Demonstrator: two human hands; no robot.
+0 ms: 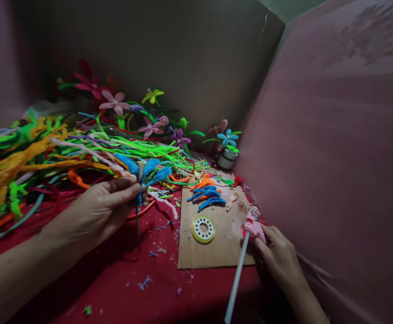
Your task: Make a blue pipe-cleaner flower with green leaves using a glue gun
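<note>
Pinched between the thumb and fingers of my left hand (111, 200) is a blue pipe-cleaner flower (154, 166), held upright. Its petals fan out around a pale centre, and a thin dark stem hangs below my fingers. On the right, my right hand (279, 249) grips a pink glue gun (253, 225) by its handle, over the right edge of a wooden board (213, 252). A long translucent glue stick (237, 279) juts from the gun's back end toward me. My right fingertips are partly hidden behind the gun.
On the board lie a yellow tape roll (203, 229) and blue pipe-cleaner pieces (208, 198) beside orange ones. Loose pipe cleaners (125, 146) heap at the left and back. Finished flowers (115, 103) stand behind; a small jar (228, 158) holds others. Scraps dot the red cloth (115, 274).
</note>
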